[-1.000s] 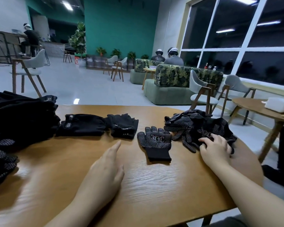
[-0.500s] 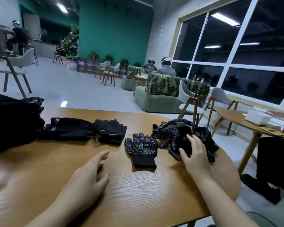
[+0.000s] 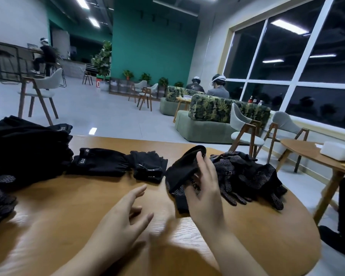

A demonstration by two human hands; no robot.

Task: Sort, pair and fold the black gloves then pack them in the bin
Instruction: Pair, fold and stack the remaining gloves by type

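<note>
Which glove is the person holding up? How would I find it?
Start at the wooden table and find the heap of dotted gloves on its right side. Just left of that heap, the right hand pinches one glove. It is the only glove lifted off the table.

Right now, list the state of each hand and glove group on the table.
right hand: raised, gripping a dotted glove
left hand: empty, fingers relaxed
dotted glove pile: loose, tangled
plain black gloves: flat on the wooden table
black stack: piled at the left
</note>
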